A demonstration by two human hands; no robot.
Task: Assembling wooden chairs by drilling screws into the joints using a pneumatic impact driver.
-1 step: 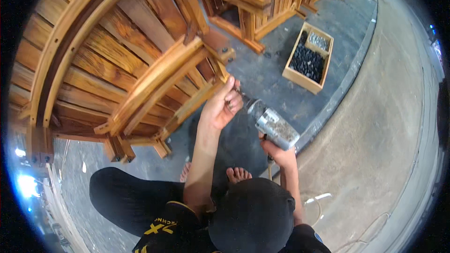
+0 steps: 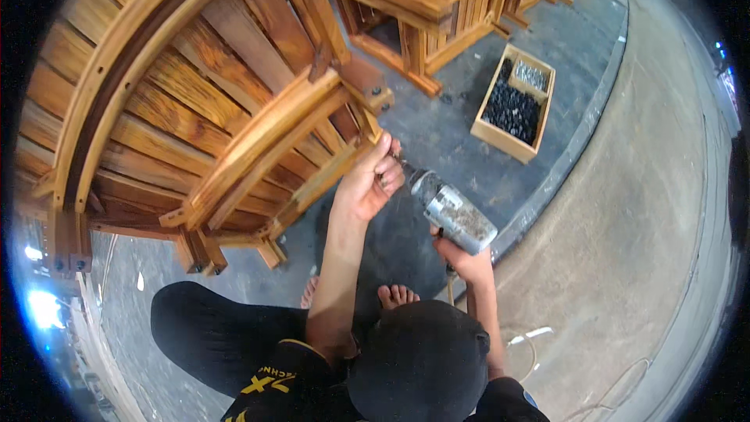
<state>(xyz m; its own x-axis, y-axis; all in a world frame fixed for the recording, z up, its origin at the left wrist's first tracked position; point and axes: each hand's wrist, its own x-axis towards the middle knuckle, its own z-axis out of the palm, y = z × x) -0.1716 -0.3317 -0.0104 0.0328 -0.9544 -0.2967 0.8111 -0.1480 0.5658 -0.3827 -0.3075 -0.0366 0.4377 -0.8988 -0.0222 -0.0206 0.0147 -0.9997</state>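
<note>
My right hand [image 2: 466,259] is wrapped round the grip of a scuffed silver impact driver [image 2: 457,215], whose narrow front end points up and left. At that tip, my left hand [image 2: 369,180] is closed, with thumb and fingers pinched together against the end of a wooden rail. What lies inside its fingers is too small and hidden to make out. The rail belongs to a slatted wooden piece of furniture [image 2: 258,137] with curved rails, tipped over on the floor. Dark bolt heads show on one of its blocks [image 2: 378,94].
An open wooden box [image 2: 504,141] holds black parts in one compartment and shiny metal fasteners in another. More wooden furniture frames [image 2: 430,12] stand in a row beyond. A thin pale hose [image 2: 533,355] lies on the concrete at right. My bare feet [image 2: 397,295] rest on the dark mat.
</note>
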